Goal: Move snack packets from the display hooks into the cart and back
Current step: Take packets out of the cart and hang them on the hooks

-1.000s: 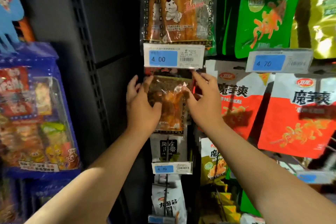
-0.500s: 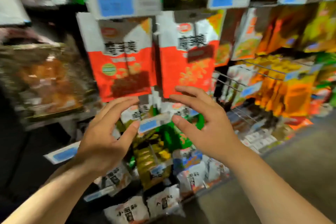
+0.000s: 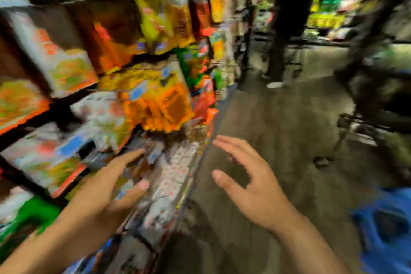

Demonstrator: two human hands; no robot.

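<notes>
Left hand and right hand: fingers released and spread, grasping nothing. Snack packets hang on the display rack, up to its aisle-side edge. A blurred blue object is possibly the cart. Transfer appears outstanding.

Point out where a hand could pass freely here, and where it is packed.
Free: the bare floor between the shelf edge and the blue object at lower right, and the gap between the open left hand and right hand. Crowded: left of that shelf edge, tightly hung packets; blur hides any gaps there.
</notes>
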